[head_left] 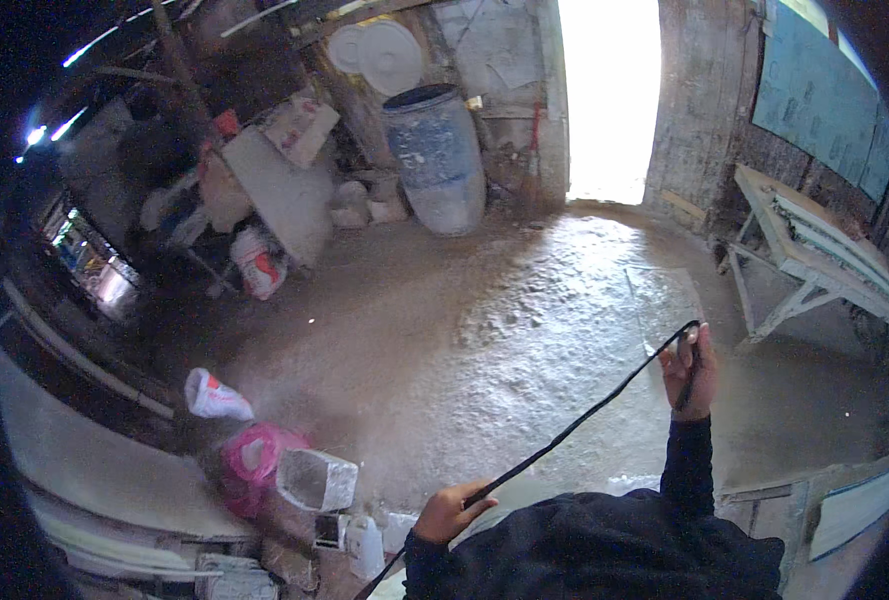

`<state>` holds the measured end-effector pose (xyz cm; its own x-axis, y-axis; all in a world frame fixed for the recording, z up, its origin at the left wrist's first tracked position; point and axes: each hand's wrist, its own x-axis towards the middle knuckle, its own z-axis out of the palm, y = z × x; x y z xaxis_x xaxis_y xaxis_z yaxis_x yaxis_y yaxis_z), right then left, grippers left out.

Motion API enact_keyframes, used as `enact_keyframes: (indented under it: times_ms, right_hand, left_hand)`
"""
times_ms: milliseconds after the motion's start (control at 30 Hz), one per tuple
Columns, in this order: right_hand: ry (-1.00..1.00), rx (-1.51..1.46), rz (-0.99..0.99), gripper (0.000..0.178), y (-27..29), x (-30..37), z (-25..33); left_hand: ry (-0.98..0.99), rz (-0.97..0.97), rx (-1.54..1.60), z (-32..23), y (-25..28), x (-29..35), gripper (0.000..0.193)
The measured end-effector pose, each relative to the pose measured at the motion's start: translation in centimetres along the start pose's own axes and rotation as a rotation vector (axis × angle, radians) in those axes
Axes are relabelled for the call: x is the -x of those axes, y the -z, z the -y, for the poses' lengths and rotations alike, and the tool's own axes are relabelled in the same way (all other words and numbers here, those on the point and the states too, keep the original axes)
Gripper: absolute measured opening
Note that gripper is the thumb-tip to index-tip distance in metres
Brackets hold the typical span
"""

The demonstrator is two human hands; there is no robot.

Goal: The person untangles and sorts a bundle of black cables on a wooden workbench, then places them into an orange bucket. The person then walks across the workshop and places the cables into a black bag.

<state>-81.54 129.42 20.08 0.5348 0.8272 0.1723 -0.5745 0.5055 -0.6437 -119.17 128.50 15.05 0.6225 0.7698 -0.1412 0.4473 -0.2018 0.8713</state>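
Note:
A long, thin black strap or cord [564, 435] stretches slantwise between my two hands, nearly straight. My left hand [446, 512] is closed round its lower part near my body, and the strap runs on past it toward the lower edge. Higher up and farther right, my right hand [692, 378] pinches the other part, where the strap bends over the fingers and hangs down against the palm. Whether it is a flat strap or a round cord I cannot tell. Both forearms are in dark sleeves.
A worn blue barrel [434, 160] stands by the far wall, left of a bright doorway [612, 100]. At right is a wooden bench [814, 245]. A pink bag [254, 460], a clear bin [319, 480], a white jug [364, 548] and a white sack [216, 396] lie lower left.

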Motion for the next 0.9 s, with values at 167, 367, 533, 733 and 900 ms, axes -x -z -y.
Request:
enact_keyframes:
  times_ms: [167,367,533,733,900]
  right_hand:
    - [-0.115,0.328,-0.112,0.034,0.8,-5.6,-0.2]
    - [-0.260,0.371,-0.020,0.029,5.2,-10.7,-1.2]
    - [-0.504,0.437,0.051,0.027,8.6,-18.1,-2.9]
    - [-0.773,0.500,0.627,0.033,12.1,-30.2,-4.4]
    - [-0.935,0.443,1.033,0.030,13.5,-37.1,-4.4]
  left_hand:
    - [0.045,0.022,-0.033,-1.5,3.9,-10.5,0.021]
    - [0.050,-0.054,-0.172,-3.5,7.1,-21.2,0.019]
    - [0.116,-0.170,-0.236,-3.9,7.9,-28.6,0.017]
    - [0.353,-0.618,-0.323,-1.8,9.7,-31.6,0.021]
    - [0.888,-0.968,0.088,-0.8,9.1,-34.7,0.022]
